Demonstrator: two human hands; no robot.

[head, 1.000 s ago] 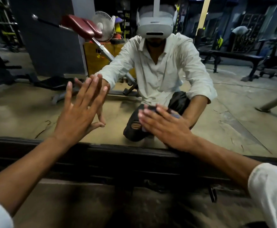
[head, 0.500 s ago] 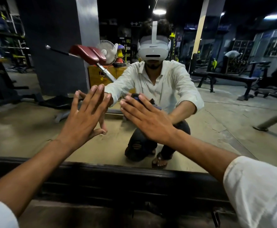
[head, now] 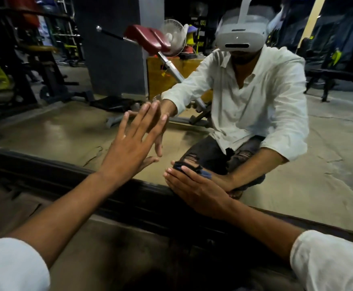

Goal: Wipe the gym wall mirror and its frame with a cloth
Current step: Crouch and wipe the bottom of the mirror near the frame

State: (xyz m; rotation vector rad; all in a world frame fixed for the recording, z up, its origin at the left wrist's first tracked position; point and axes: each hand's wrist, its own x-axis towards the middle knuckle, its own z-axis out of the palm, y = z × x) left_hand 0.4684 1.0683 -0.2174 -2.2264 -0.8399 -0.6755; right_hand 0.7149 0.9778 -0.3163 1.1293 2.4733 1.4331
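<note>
The wall mirror (head: 70,131) fills the upper part of the view, with its dark frame (head: 51,173) running along the bottom edge near the floor. My left hand (head: 132,143) lies flat against the glass, fingers straight and spread. My right hand (head: 194,190) presses a dark blue cloth (head: 192,168) against the lowest strip of glass, right at the frame; only the cloth's top edge shows past my fingers. A crouching person in a white shirt and a headset is reflected in the glass.
The reflection shows a red padded bench (head: 150,38), a small fan (head: 174,36), a grey pillar (head: 112,49) and weight machines at the left. Below the frame lies a worn brown floor (head: 112,244).
My right hand has swept the cloth down from mid-mirror to the bottom edge by the frame. My left hand stays planted on the glass. The view has tilted and shifted left.
</note>
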